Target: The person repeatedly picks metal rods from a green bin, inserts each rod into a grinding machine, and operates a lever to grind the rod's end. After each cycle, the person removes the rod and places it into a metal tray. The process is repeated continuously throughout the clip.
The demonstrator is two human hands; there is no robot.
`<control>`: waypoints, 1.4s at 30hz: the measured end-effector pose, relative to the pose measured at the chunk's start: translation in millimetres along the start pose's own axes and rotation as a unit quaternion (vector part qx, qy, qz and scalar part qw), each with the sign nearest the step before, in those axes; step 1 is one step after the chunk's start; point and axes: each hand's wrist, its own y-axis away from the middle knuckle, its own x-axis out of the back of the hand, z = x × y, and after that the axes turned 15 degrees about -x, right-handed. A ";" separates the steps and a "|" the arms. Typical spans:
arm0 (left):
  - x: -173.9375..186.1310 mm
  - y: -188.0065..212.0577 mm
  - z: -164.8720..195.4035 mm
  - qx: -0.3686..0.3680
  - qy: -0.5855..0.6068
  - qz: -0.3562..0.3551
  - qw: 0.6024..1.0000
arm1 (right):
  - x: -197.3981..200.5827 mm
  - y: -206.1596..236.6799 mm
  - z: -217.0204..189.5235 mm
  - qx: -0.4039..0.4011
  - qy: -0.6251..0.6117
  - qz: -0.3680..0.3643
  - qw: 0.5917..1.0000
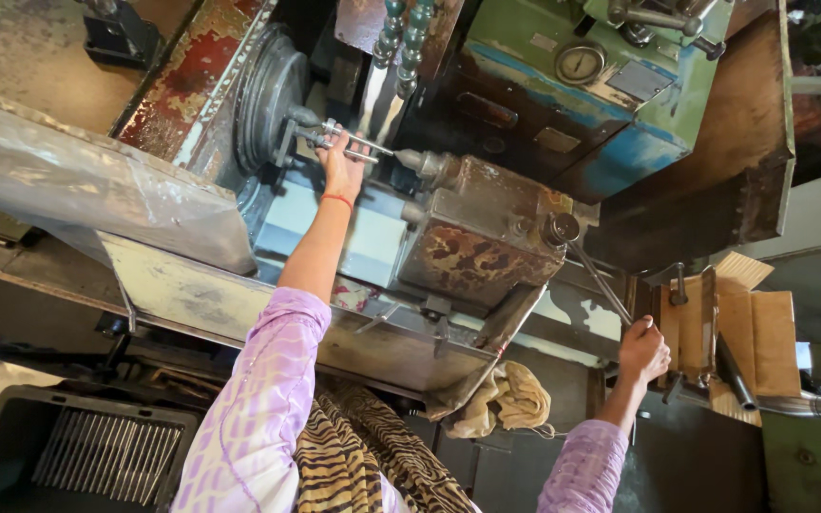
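Metal rod (353, 141) in outstretched left hand (342, 169)

sleeves (258, 399): lilac with white markings
cloth (363, 456): tan and black stripes
wrist band (336, 199): red
machine housing (610, 104): green and blue, possibly repainted
rag (510, 399): beige

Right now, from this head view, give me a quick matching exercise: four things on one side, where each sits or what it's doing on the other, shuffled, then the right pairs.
Things:
1. left hand
2. right hand
3. round gauge
4. beige rag

Places or states:
A. set in the green machine housing, upper right
B. gripping the end of a long metal lever
C. hanging under the edge of the machine tray
D. closed around the thin metal rod by the round chuck

Pairs: 1-D, 2-B, 3-A, 4-C
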 end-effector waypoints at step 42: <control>26.7 237.6 231.8 -0.104 -0.405 -0.300 0.857 | -3.5 378.5 119.7 -0.526 -0.618 -0.308 0.498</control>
